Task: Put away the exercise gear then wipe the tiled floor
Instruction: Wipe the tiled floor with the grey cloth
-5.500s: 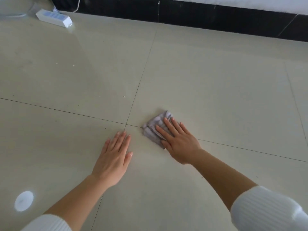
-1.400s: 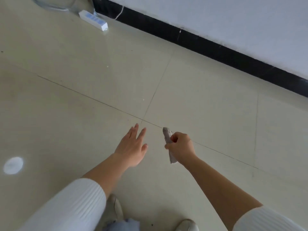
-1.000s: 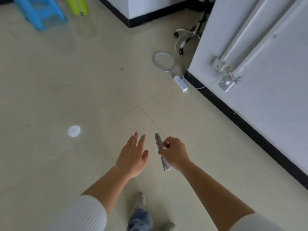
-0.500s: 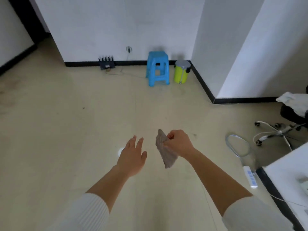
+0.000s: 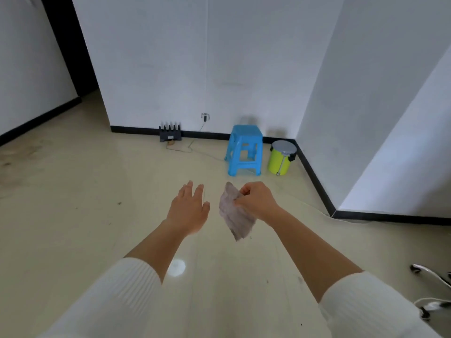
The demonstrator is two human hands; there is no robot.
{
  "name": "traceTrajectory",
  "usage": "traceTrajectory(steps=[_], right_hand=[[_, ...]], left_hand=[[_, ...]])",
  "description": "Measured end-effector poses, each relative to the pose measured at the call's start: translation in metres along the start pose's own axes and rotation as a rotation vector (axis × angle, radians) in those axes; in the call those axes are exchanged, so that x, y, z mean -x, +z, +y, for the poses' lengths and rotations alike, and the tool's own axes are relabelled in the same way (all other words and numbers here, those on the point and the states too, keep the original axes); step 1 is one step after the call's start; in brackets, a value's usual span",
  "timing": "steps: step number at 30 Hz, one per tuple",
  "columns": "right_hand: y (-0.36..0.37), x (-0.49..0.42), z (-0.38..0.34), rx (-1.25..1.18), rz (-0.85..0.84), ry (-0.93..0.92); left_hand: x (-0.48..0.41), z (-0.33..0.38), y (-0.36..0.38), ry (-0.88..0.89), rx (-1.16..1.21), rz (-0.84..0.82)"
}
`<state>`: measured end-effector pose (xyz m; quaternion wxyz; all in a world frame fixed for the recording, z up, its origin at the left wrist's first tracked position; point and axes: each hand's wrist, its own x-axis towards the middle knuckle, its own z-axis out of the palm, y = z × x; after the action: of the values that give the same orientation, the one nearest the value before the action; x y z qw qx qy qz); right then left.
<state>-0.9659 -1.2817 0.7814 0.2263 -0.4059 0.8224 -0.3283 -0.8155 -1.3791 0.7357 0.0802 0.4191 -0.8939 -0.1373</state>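
My right hand pinches a grey-purple cloth by its upper edge, and the cloth hangs down in the air in the middle of the view. My left hand is held out flat beside it, fingers straight, holding nothing and a short gap from the cloth. Below both lies the beige tiled floor, with dark specks and smudges at the left. No exercise gear is plainly in view.
A blue plastic stool and a yellow-green lidded bin stand by the far wall corner. A black rack with a cable sits at the skirting. Chair legs with castors show at the lower right. A dark doorway opens far left.
I have risen from the floor, where my right hand pressed the cloth flat, and turned round to face the room. The cloth now hangs from my right hand; stool and bin appear nearer.
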Motion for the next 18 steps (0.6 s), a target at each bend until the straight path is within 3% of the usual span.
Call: traceTrajectory(steps=[9,18], right_hand=[[-0.055,-0.221,0.000,0.020,0.008,-0.014],[-0.063,-0.461,-0.012,0.036,0.054,0.053]], left_hand=[[-0.219,0.026,-0.006,0.004,-0.005,0.028],[-0.460,-0.014,0.003,0.063,-0.071,-0.027]])
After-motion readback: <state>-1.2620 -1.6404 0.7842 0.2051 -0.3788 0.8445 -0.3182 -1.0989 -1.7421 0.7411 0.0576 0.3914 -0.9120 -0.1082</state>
